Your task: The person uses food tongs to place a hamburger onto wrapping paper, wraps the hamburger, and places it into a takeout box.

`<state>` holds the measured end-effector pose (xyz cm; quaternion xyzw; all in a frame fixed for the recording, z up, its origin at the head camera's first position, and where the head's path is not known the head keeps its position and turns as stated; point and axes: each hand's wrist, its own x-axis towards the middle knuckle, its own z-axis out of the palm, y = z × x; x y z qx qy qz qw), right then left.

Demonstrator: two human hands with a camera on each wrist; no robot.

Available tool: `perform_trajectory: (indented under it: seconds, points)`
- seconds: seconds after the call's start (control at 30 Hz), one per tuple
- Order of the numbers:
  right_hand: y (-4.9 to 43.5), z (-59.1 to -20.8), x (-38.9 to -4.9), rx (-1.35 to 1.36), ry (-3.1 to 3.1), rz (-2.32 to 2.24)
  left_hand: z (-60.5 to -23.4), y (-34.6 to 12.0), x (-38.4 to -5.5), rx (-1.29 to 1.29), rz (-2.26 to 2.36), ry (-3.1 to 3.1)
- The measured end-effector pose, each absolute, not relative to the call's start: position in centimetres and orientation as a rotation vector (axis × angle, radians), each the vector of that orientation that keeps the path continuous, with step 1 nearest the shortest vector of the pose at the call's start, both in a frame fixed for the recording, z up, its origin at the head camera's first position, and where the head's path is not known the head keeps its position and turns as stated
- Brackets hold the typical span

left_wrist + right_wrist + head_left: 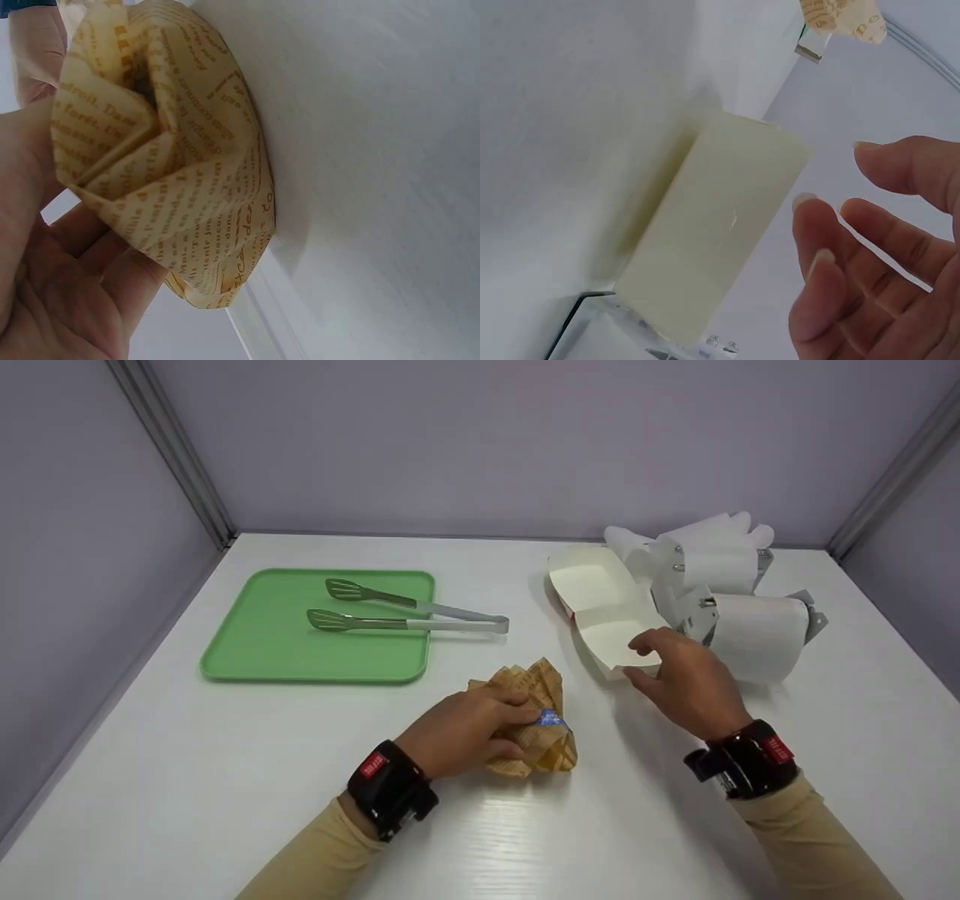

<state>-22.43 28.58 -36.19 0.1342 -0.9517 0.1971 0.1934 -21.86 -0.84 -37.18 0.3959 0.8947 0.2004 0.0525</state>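
My left hand holds a crumpled bundle wrapped in brown newsprint-pattern paper, fingers over its top and thumb along the near side. A strip of blue tape crosses the wrapper by the fingertips. What lies inside the paper is hidden. In the left wrist view the folded wrapper rests by the white tabletop. My right hand, fingers loosely bent and apart with nothing between them, hovers at the near corner of an opened white paper box. In the right wrist view the box wall stands just beyond the fingertips.
At the left lies a green tray, with metal tongs lying across its right edge. Behind the right hand stand metal holders with white rolls and a crumpled white pile. Grey-lilac panels wall the table.
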Motion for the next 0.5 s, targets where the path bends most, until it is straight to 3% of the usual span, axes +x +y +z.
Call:
perform_trajectory:
  seconds: [0.5]
  points:
    - [30.3,-36.5,-22.9,0.359,-2.755,0.395,-37.1,-0.8,-21.8,1.228,0.632,2.722]
